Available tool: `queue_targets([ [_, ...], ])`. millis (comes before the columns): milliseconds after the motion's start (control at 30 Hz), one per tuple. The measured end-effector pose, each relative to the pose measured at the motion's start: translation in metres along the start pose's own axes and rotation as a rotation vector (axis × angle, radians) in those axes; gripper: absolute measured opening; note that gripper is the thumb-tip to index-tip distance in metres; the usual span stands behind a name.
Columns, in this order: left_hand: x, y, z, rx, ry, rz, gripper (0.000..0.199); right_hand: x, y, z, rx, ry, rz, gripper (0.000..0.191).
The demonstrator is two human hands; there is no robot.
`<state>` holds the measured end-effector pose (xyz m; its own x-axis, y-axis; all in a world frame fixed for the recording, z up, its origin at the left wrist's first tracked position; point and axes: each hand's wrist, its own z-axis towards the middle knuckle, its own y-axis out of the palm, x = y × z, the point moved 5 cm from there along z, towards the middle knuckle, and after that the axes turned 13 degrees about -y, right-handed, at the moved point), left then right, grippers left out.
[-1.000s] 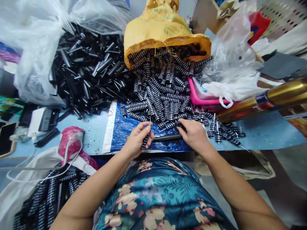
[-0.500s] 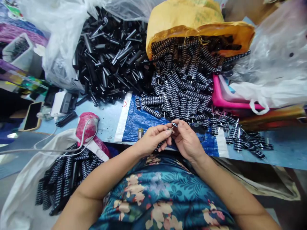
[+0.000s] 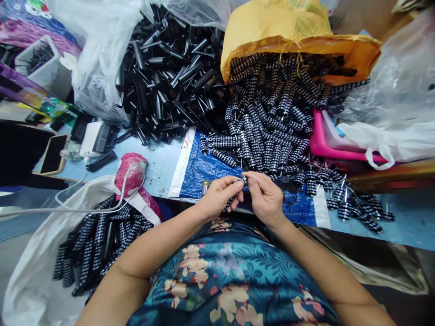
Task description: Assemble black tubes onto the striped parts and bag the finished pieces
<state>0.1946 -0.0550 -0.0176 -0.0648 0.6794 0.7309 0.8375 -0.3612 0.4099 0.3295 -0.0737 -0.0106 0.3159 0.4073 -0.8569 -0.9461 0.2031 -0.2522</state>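
Observation:
My left hand [image 3: 219,195] is closed around a black-and-white ribbed stick [image 3: 229,203], mostly hidden by the fingers. Facing it, my right hand [image 3: 267,197] pinches a small black-and-white ribbed piece [image 3: 244,179] between thumb and forefinger. The fingertips of both hands almost meet at this piece, above the front edge of the blue plastic sheet [image 3: 197,167]. Just beyond them lies a heap of similar ribbed sticks [image 3: 251,136], some with thin metal pins poking out.
A yellow sack [image 3: 275,27] spills ribbed sticks; smooth black tubes [image 3: 163,86] are piled left of it. A pink tray [image 3: 317,136] stands at right, near loose short pieces [image 3: 345,208]. At lower left, a white bag [image 3: 30,271] holds more sticks below a cable [image 3: 68,210].
The small piece has been brought into line with the stick, and the pin between them no longer shows. My right hand has turned knuckles-up. The view has shifted slightly left.

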Motion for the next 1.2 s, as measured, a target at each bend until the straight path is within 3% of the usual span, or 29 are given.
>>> queue_targets([
  [100, 0.0, -0.003, -0.002, 0.05, 0.01, 0.071, 0.043, -0.001, -0.005, 0.002, -0.081, -0.061, -0.068, 0.024],
  [267, 0.001, -0.001, -0.006, 0.017, 0.002, 0.125, 0.043, 0.03, -0.002, -0.001, -0.04, 0.329, 0.365, 0.031],
  [333, 0.001, 0.0, -0.007, 0.004, -0.007, 0.136, 0.041, 0.037, 0.0, -0.003, -0.014, 0.403, 0.481, 0.034],
  [600, -0.001, 0.003, -0.006, 0.003, -0.036, 0.141, 0.04, 0.034, 0.002, -0.009, -0.048, 0.482, 0.56, 0.033],
  [767, -0.006, 0.002, -0.005, -0.031, -0.043, 0.107, 0.04, 0.039, -0.001, -0.008, -0.117, 0.453, 0.556, 0.033],
  [900, -0.008, 0.0, -0.002, -0.032, -0.047, 0.027, 0.042, 0.035, -0.003, -0.007, -0.219, 0.298, 0.37, 0.029],
  [967, -0.007, -0.001, 0.0, -0.022, -0.047, -0.06, 0.042, 0.022, -0.002, -0.006, -0.258, 0.096, 0.161, 0.049],
  [1067, -0.007, -0.001, 0.002, 0.013, -0.007, -0.167, 0.04, -0.005, 0.008, -0.007, -0.347, -0.276, -0.139, 0.098],
  [1100, -0.007, -0.001, 0.002, 0.027, 0.01, -0.183, 0.039, -0.011, 0.013, -0.008, -0.378, -0.368, -0.203, 0.105],
  [1200, -0.005, -0.006, 0.0, 0.051, 0.05, -0.108, 0.036, -0.017, 0.019, -0.006, -0.415, -0.478, -0.275, 0.096],
])
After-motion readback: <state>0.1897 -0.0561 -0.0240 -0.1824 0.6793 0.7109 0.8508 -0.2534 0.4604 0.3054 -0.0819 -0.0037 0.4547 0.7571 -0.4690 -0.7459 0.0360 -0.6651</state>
